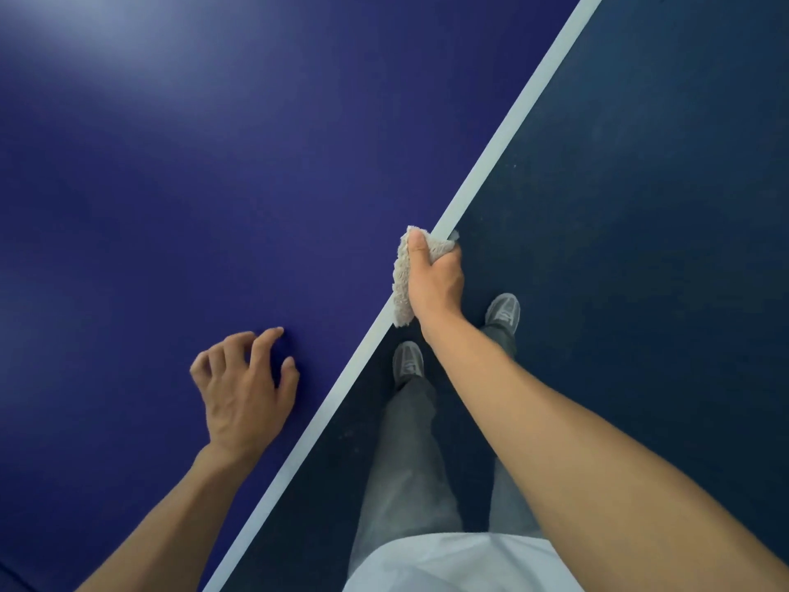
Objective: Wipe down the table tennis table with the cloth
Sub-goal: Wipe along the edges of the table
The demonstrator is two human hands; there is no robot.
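Blue table [213,164], cloth [401,284] at edge; dk floor [640,207].

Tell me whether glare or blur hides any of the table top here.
Head view: a soft pale glare patch washes the table at upper left; the right hand and cloth on the white edge line look sharp; wide-angle stretch enlarges the near right forearm.

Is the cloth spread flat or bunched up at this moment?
Bunched up: the right hand grips the cloth as a wad, wrapped over the white edge of the table, not laid flat.
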